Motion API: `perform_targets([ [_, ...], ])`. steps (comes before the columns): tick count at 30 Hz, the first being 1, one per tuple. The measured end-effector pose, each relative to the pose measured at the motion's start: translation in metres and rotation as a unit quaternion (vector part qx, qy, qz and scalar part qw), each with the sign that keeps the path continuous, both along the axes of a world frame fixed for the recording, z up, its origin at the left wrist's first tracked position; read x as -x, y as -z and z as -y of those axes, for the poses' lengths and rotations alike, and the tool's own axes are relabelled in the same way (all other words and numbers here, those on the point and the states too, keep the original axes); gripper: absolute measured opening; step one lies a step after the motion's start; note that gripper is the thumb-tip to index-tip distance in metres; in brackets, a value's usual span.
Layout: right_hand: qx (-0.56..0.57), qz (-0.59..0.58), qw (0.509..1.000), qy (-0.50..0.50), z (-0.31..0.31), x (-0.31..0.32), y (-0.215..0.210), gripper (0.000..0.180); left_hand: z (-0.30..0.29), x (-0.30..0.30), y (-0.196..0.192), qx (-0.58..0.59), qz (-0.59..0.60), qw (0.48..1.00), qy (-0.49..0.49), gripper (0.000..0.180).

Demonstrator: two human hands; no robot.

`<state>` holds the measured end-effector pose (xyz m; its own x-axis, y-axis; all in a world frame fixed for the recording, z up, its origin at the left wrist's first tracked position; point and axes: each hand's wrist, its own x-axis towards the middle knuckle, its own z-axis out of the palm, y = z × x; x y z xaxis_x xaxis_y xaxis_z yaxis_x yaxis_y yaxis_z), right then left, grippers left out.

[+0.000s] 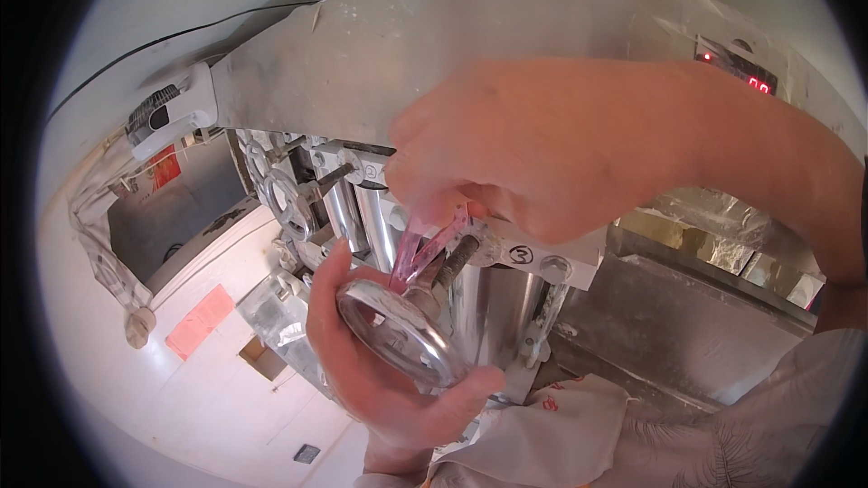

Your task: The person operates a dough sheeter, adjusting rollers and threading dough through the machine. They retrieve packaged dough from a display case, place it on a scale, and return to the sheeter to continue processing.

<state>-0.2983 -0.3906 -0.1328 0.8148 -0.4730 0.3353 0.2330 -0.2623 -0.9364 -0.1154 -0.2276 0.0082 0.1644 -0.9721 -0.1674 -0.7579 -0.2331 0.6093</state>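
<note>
My left hand [380, 370] comes up from the lower edge and grips a shiny round metal handwheel [398, 330] on the front of a grey machine. My right hand [533, 145] reaches in from the right, large and blurred, its fingers pinched on a thin translucent pink strip [425, 248]. The strip hangs down to the handwheel's hub, beside a threaded bolt [457, 258]. Polished steel cylinders [493, 307] stand just behind the wheel.
The machine's dusty metal housing [362, 45] arches overhead, with a small red digital display [750, 72] at the upper right. Foil-like film [714, 235] lies at the right. A white cabinet [208, 389] with a pink label [201, 321] sits lower left. Patterned cloth [687, 434] lies below.
</note>
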Motion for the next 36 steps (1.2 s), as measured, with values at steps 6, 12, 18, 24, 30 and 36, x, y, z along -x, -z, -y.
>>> perform_targets([
  [6, 0.005, 0.0, 1.0, -0.001, -0.001, 0.001, -0.001, 0.008, 0.014, -0.021, -0.003, 0.021, 0.177, 0.965, 0.193, 0.124],
  [12, 0.004, 0.005, 1.0, -0.012, 0.001, 0.0, 0.0, 0.011, 0.015, -0.017, 0.006, 0.048, 0.187, 0.962, 0.193, 0.11],
  [18, 0.002, -0.013, 1.0, -0.013, 0.001, -0.001, -0.003, 0.01, 0.01, -0.013, 0.006, 0.039, 0.18, 0.969, 0.164, 0.107],
  [24, 0.008, -0.007, 1.0, -0.002, 0.001, 0.001, -0.002, 0.009, 0.01, -0.011, 0.008, 0.039, 0.173, 0.973, 0.149, 0.106],
  [30, 0.021, 0.01, 0.999, 0.035, -0.001, -0.002, 0.001, 0.007, 0.009, -0.01, 0.007, 0.03, 0.167, 0.976, 0.134, 0.106],
  [36, 0.032, 0.014, 0.999, 0.035, 0.0, -0.002, 0.002, 0.007, 0.01, -0.011, 0.005, 0.029, 0.2, 0.967, 0.156, 0.105],
])
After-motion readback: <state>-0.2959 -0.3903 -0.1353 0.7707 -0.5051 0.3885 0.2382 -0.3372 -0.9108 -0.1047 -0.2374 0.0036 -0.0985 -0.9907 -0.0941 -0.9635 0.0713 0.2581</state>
